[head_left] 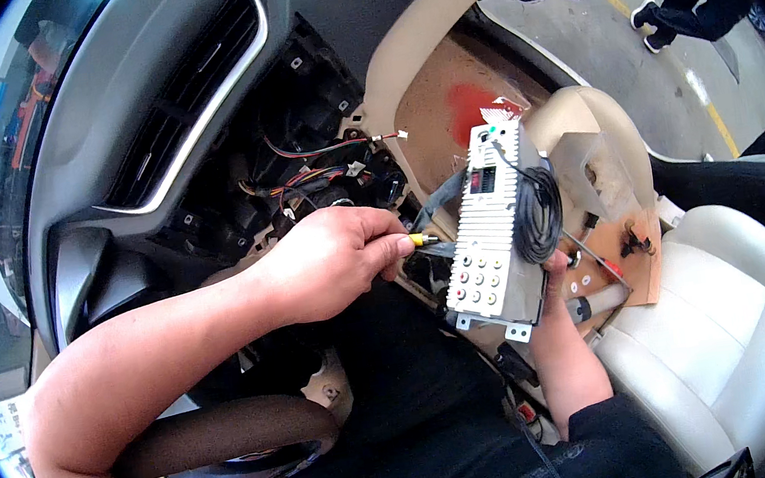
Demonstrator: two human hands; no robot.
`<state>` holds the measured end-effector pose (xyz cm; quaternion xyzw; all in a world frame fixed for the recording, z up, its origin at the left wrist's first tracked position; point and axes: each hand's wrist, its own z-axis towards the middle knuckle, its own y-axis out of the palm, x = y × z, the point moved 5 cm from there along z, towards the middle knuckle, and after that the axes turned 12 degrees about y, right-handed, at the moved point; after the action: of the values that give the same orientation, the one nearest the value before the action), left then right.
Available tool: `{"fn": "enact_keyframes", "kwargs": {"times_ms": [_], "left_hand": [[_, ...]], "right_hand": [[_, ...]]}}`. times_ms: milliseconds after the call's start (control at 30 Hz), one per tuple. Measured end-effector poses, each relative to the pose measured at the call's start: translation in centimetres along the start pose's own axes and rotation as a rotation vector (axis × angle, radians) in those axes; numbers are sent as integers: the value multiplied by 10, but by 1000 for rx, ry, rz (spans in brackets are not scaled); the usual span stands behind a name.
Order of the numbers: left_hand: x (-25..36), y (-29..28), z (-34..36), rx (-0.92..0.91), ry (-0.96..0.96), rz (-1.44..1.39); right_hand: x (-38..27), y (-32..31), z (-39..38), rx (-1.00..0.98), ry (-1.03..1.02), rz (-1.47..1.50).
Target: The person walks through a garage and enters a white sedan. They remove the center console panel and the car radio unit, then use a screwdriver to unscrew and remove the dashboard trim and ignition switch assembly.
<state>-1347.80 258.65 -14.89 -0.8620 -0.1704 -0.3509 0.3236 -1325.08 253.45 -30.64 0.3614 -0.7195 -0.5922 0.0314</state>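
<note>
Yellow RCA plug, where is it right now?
In the head view, the yellow RCA plug is near the middle, pinched in the left hand, just left of the finned metal unit.

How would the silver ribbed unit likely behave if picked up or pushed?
The silver ribbed unit is probably stiff, given its metallic, straight-edged casing. Its boxy shape should resist rolling. The black cable coil against it looks floppy and might shift separately.

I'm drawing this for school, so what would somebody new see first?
The white box, with rows of round sockets, held in the right hand. Then the little yellow plug in the left hand. Beyond that hand, coloured wires show in the opened-up dashboard.
</note>
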Motion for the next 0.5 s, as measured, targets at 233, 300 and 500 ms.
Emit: {"fn": "enact_keyframes", "kwargs": {"times_ms": [233, 300, 500], "left_hand": [[-39, 11, -12, -239, -55, 569], [-39, 10, -16, -371, -67, 632], [4, -2, -19, -437, 45, 659]], "right_hand": [[-28, 50, 21, -449, 51, 417], [-46, 53, 15, -450, 0, 374], [-72, 39, -24, -334, 36, 366]]}}
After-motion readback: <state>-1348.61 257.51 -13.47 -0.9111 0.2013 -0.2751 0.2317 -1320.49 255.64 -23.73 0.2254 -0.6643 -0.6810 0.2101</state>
